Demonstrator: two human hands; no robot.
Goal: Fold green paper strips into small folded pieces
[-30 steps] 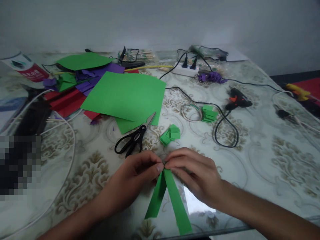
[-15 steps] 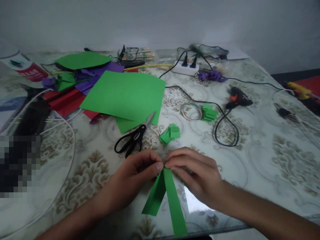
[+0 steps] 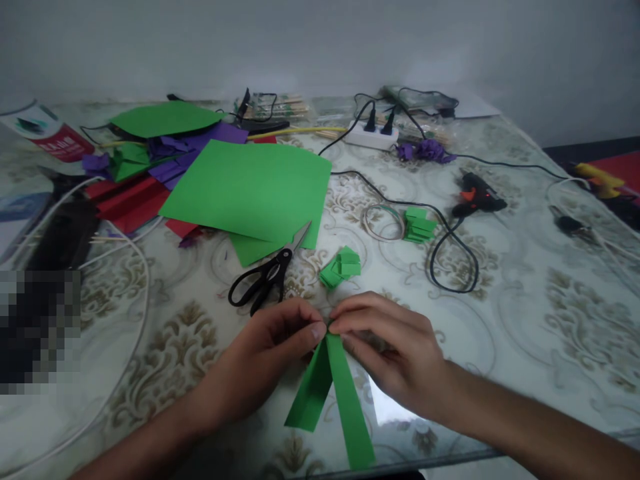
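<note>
My left hand (image 3: pixel 273 360) and my right hand (image 3: pixel 400 347) meet at the lower middle, fingertips pinched round the top of a folded green paper strip (image 3: pixel 350 407). Its two legs spread downward toward the table's front edge. Just beyond my fingers lie small folded green pieces (image 3: pixel 341 267). Black-handled scissors (image 3: pixel 273 270) rest behind my left hand, their blades over the edge of large green paper sheets (image 3: pixel 250 190). More folded green pieces (image 3: pixel 419 225) lie beside a round ring (image 3: pixel 383 222) further back.
A black glue gun (image 3: pixel 477 195) lies at the right, its cable looping on the patterned tablecloth. A white power strip (image 3: pixel 371 135) stands at the back. Red paper (image 3: pixel 133 203), purple paper (image 3: pixel 175 167) and a cup (image 3: pixel 47 130) are at the left.
</note>
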